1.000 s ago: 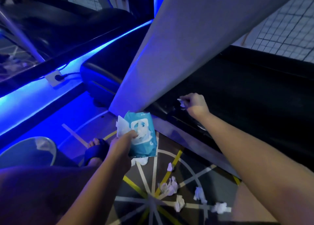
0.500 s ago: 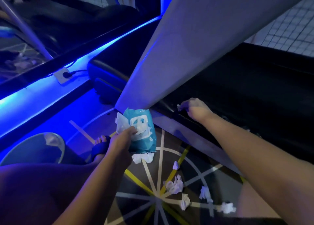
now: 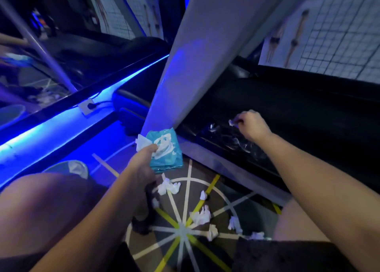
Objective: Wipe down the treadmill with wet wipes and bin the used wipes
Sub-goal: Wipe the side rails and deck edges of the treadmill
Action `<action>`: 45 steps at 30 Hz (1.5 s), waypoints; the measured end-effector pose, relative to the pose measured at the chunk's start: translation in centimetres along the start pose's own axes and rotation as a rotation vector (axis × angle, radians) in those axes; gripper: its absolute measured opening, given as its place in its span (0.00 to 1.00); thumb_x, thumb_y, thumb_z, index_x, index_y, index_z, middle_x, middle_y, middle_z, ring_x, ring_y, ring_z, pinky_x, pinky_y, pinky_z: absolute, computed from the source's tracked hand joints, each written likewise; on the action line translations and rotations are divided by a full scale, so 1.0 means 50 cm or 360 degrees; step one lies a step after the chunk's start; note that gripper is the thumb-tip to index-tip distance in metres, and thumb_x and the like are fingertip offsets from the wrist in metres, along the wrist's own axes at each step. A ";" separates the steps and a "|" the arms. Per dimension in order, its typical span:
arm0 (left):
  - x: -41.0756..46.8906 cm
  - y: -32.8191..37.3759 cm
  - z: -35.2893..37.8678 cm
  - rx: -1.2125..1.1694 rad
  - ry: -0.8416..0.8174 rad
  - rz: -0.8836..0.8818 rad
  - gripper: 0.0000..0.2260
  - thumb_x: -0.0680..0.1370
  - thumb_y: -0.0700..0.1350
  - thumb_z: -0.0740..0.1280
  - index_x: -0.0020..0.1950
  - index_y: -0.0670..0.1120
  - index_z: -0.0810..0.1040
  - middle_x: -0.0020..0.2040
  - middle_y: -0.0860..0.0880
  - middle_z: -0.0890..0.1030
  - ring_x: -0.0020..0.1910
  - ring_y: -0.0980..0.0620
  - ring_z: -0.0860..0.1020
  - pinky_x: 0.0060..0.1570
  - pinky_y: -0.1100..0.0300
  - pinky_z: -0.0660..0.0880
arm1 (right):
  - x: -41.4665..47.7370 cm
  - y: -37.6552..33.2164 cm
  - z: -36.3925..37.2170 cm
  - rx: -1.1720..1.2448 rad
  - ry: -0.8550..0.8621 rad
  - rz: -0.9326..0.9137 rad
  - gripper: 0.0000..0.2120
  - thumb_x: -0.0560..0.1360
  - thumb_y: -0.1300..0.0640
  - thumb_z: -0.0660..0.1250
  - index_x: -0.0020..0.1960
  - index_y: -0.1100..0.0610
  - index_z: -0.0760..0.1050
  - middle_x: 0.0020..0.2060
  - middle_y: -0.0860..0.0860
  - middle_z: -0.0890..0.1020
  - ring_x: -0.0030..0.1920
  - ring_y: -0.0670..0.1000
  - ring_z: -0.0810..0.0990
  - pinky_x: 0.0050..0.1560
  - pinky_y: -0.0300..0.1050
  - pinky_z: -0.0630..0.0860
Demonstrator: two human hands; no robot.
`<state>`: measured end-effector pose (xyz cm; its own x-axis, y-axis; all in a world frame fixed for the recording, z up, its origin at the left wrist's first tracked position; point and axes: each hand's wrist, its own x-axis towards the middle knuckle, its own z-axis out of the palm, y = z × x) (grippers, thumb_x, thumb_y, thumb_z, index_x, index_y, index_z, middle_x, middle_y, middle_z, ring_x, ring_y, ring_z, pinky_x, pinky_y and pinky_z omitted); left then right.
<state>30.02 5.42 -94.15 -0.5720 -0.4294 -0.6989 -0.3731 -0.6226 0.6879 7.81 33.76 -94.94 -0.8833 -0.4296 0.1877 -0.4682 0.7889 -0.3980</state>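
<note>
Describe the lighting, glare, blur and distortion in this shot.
Head view: a blue light strip tints the left half, leaving the treadmill deck nearly black; wet streaks by the right hand catch white glare; the wipe it pinches is small and soft-edged; the pack in the left hand is slightly smeared; the wall grid bows from the wide-angle lens.

The right hand [image 3: 251, 126] is hiding most of the wet wipe [image 3: 231, 122], and only a white scrap is poking out past its fingertips. Under the pack of wet wipes [image 3: 166, 150], the left hand's [image 3: 141, 165] fingers are lying out of sight. The pack's print is blurring beside the thumb. Left of that wrist, a thigh [image 3: 41, 206] is covering the bin's [image 3: 67, 167] near side.
</note>
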 end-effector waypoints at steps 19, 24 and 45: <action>0.034 0.046 -0.009 0.0523 0.0167 0.0253 0.21 0.73 0.44 0.74 0.64 0.37 0.82 0.54 0.35 0.87 0.50 0.36 0.86 0.50 0.51 0.83 | 0.047 -0.064 0.105 0.0223 -0.0147 0.0206 0.09 0.76 0.57 0.67 0.49 0.48 0.85 0.48 0.50 0.86 0.48 0.54 0.84 0.51 0.47 0.80; 0.060 0.011 0.010 0.0540 0.0110 0.0122 0.06 0.80 0.38 0.69 0.54 0.37 0.80 0.42 0.38 0.84 0.35 0.42 0.82 0.30 0.57 0.80 | 0.109 -0.042 0.154 0.0341 -0.0105 0.0305 0.05 0.76 0.58 0.71 0.46 0.51 0.85 0.41 0.51 0.84 0.43 0.52 0.82 0.43 0.41 0.75; 0.117 -0.015 0.043 0.0594 -0.0121 0.0118 0.12 0.78 0.33 0.68 0.60 0.39 0.82 0.48 0.38 0.88 0.42 0.41 0.87 0.39 0.54 0.83 | 0.195 -0.014 0.238 0.0191 -0.0315 -0.0206 0.07 0.77 0.62 0.72 0.52 0.58 0.87 0.51 0.53 0.84 0.51 0.50 0.81 0.53 0.25 0.63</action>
<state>25.39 4.80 -98.34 -0.6549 -0.4059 -0.6375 -0.5607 -0.3047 0.7699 -0.22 23.78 -103.52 -0.7891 -0.6104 0.0690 -0.5604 0.6692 -0.4880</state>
